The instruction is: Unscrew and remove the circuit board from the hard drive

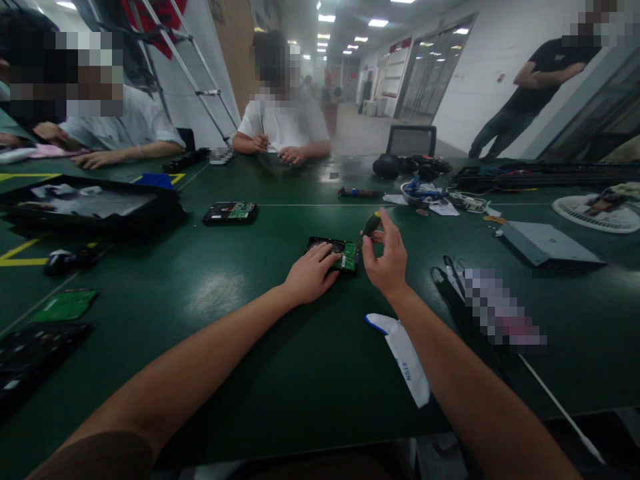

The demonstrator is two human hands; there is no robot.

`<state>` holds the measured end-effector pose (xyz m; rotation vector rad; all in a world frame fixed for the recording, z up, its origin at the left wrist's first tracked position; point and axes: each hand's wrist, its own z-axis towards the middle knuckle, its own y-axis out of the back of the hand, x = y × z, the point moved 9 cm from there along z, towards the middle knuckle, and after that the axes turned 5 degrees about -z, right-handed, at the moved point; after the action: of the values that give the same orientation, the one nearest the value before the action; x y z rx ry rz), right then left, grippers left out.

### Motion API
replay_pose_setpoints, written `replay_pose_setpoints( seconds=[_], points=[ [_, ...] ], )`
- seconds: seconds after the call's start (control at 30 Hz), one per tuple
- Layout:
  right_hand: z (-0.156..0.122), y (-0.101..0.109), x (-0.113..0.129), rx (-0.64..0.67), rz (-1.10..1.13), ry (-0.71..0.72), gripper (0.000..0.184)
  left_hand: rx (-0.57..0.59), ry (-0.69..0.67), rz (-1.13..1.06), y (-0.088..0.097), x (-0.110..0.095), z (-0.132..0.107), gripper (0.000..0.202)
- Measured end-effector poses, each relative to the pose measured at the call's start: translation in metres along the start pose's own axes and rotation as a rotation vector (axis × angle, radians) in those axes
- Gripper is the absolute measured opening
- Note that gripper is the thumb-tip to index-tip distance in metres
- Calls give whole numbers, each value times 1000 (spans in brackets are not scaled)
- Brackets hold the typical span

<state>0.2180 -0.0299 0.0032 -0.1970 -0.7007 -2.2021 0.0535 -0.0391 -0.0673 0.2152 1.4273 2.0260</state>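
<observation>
Pinched between the thumb and fingers of the right hand (389,260) is a screwdriver (371,225), its dark green handle tilted and capped with a touch of yellow at the top end. Its lower end comes down at the right edge of a hard drive (349,256) near the centre of the frame; whether the tip touches the drive is too small to tell. The left hand (309,273) grasps nothing: it lies palm down across the drive, fingers spread and loosely bent, resting on its upper face.

This drive is a flat, dark, oblong unit lying on the green table (280,373). Its right portion shows a bright green circuit board with a small pale patch, while the left portion is black, with a rounded shape partly hidden beneath the fingers. A black margin runs along the back edge.

Left of centre and farther back lies a second drive (230,213), likewise black with a green board on its right part. Below the right wrist, a white strip (407,367) with a blue edge and blue lettering lies on the table. Toward the right side of the frame sits a grey metal box (550,241); at the lower left lies a loose green board (67,305).
</observation>
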Motion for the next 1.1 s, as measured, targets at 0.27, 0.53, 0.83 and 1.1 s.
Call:
replay_pose_setpoints(
  seconds=[0.27, 0.53, 0.83, 1.1],
  points=[
    [0, 1, -1, -7, -16, 7, 69, 2, 1, -22, -1, 2, 0, 46],
    [0, 4, -3, -34, -5, -23, 69, 2, -7, -13, -1, 0, 0, 46],
    [1, 3, 2, -7, -8, -11, 68, -6, -3, -6, -1, 0, 0, 46],
    [0, 1, 1, 13, -9, 2, 68, 8, 8, -15, -1, 1, 0, 46]
  ],
)
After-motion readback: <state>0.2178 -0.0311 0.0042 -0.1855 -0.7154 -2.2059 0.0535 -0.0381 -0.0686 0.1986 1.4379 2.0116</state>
